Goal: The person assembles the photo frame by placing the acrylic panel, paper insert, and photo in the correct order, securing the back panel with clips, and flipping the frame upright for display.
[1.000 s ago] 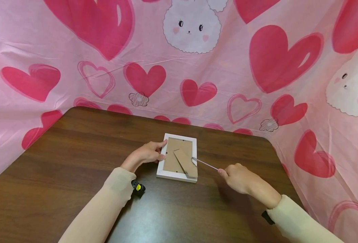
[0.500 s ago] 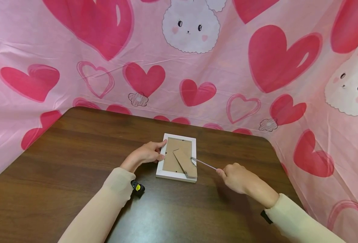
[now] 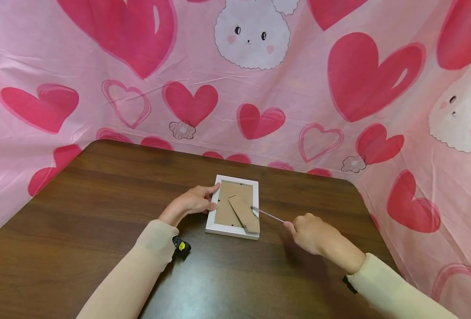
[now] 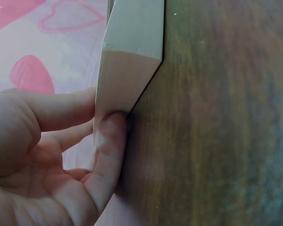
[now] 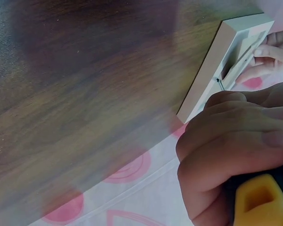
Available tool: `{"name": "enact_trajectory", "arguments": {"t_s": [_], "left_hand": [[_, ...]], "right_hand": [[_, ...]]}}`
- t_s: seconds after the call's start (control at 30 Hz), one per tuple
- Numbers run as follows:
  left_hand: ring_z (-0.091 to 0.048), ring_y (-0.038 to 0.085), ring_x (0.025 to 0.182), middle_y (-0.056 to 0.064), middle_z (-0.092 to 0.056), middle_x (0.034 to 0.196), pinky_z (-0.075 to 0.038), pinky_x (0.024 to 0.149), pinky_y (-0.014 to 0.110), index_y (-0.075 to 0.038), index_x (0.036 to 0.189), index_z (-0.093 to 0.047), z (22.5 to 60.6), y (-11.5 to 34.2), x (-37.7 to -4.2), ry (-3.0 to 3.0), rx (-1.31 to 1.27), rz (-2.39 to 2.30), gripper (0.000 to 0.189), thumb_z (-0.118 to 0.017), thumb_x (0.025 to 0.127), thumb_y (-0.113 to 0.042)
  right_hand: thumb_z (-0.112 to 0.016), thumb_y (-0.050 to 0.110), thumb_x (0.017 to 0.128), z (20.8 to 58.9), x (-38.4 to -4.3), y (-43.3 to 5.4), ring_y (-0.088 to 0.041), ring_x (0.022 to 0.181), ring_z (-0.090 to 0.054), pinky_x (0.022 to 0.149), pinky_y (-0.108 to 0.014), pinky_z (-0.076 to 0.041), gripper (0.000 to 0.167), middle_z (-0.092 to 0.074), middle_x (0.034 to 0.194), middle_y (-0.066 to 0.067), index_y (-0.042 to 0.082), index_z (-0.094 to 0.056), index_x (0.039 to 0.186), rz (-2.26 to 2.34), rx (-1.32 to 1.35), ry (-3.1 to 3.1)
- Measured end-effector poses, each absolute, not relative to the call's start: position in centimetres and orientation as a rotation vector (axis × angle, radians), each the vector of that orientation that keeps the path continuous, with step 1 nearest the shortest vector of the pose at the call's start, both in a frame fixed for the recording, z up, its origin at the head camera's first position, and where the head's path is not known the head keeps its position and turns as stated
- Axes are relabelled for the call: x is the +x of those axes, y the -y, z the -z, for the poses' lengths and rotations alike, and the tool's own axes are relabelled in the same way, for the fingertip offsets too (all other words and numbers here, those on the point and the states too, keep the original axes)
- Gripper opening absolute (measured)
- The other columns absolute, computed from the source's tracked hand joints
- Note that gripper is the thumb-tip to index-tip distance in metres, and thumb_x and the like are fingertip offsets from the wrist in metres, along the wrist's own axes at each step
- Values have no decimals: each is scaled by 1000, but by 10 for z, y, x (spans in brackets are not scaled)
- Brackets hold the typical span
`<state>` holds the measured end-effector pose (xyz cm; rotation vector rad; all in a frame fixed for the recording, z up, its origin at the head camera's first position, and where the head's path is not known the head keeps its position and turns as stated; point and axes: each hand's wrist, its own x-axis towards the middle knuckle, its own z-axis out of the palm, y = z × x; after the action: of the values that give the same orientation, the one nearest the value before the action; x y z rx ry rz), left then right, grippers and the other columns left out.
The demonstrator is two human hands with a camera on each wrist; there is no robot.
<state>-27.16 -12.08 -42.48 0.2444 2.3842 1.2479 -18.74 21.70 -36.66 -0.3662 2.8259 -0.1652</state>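
A white picture frame [image 3: 212, 221] lies face down, its brown backing board [image 3: 227, 188] showing. The easel leg [image 3: 246, 217] lies slantwise over the board. My left hand [image 3: 193, 200] grips the frame's left side, index finger and thumb at the edge; in the left wrist view a fingertip [image 4: 114, 125] presses its side wall. My right hand [image 3: 313, 234] holds a screwdriver [image 3: 273, 215] by a black and yellow handle [image 5: 263, 200], which the fist hides in the head view. The thin shaft reaches left over the frame's right side, its tip at the inner edge beside the leg.
The dark wooden table [image 3: 100, 212] extends around the frame. Behind it and on both sides hangs a pink cloth [image 3: 203, 66] printed with hearts and rabbit faces. Small dark fixing tabs [image 3: 232, 225] sit along the backing's edges.
My right hand and the screwdriver have shifted very slightly left, towards the frame. The left hand and the frame have stayed in place.
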Motion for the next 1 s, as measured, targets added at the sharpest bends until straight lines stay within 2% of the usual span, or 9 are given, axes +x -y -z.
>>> {"name": "enact_trajectory", "arguments": {"t_s": [0.37, 1.0], "left_hand": [[-58, 21, 88, 11, -56, 97, -58, 83, 34, -15, 165, -36, 426, 120, -271, -2386, 283, -1272, 74, -71, 100, -7], [-61, 20, 88, 11, -58, 98, -59, 84, 34, -17, 165, -36, 426, 120, -271, -2389, 259, -1273, 75, -72, 100, -7]], "right_hand": [[-51, 34, 112, 364, -185, -213, -19, 62, -52, 67, -43, -48, 50, -45, 65, 1, 14, -53, 65, 126, -377, -2837], [-54, 31, 110, 353, -183, -200, -21, 61, -54, 63, -44, -50, 47, -47, 66, 0, 14, -57, 66, -30, -393, -2861]]}}
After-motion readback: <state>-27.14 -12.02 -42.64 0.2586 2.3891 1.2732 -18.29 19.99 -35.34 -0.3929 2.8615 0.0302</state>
